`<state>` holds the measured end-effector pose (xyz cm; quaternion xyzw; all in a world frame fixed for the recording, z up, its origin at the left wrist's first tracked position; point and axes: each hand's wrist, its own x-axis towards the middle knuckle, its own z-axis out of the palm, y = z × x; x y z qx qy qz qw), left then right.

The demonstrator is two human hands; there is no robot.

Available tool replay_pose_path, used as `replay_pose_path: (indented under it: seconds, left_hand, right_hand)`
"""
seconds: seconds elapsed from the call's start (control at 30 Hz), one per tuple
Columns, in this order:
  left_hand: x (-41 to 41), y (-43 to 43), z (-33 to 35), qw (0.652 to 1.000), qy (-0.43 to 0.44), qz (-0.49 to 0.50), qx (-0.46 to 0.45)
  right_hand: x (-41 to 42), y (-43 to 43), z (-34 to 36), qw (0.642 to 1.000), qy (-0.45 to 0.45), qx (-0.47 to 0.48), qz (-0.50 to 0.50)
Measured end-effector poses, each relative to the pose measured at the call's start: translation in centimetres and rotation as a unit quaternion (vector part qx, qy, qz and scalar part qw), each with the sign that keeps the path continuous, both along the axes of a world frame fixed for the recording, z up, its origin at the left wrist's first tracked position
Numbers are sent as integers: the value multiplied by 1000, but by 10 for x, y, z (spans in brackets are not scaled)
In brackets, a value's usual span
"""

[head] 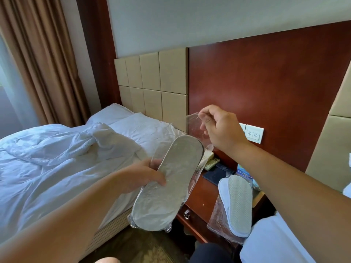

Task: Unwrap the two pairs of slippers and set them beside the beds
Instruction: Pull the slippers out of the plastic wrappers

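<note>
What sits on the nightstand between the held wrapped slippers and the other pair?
In the head view, a dark booklet lies on the nightstand between the wrapped slippers in the left hand and the second pair.

The wrapped slipper pair (167, 185) is held in mid-air, grey soles facing up, tilted diagonally, its clear plastic wrapper (195, 128) open at the upper end. The second slipper pair (237, 204) lies sole-up on the tabletop (203, 198), on its plastic.
</note>
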<state>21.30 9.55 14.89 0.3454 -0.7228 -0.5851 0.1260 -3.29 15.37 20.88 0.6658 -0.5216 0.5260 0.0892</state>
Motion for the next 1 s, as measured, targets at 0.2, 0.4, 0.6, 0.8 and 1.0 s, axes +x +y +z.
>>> replay_pose_path:
  seconds: [0.2,0.4,0.6,0.8,1.0]
  left_hand:
    - [8,-4,-2,999,-30,12,-4]
    - [12,-9,-2,998,-47,35,-18]
    - [9,-14,5,994,-90,24,-54]
    - [5,-21,14,945,-234,41,-227]
    - [1,-23,30,911,-295,-20,-287]
  right_hand:
    - [-21,-2,11,999,-14,-6,-45]
    - [-13,16,15,987,7,-162,-5]
    - [11,4,-7,987,89,126,48]
    - [5,1,-3,933,-31,329,145]
    - [11,2,-9,891,45,416,179]
